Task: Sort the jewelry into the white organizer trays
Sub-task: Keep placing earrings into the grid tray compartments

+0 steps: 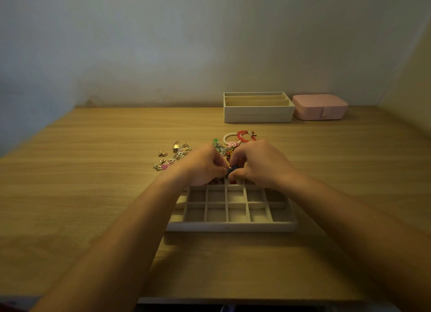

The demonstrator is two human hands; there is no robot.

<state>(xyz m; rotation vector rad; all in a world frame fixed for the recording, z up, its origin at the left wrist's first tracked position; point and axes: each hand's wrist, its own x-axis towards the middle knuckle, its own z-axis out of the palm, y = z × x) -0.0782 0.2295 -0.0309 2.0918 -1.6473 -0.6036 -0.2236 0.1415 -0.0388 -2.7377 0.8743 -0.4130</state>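
Small dark piece [231, 171] pinched between left hand [205, 165] and right hand [258, 163] over the gridded tray's [229, 225] far edge, seemingly for placing; loose jewelry [177, 154] heaped beyond.

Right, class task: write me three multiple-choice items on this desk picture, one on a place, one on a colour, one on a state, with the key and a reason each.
1. Where does the pink case stand?
A. Right of the slotted white tray at the back
B. Inside the grid tray
C. On the loose jewelry

2. What colour is the small piece pinched between the left hand and the right hand?
A. Yellow
B. Dark blue
C. White

3. What state are the two nearest rows of the grid tray in?
A. Full
B. Covered by a lid
C. Empty

Key: 1 A, the case sits beside that tray by the wall. 2 B, it looks dark bluish. 3 C, only bare bottoms show.
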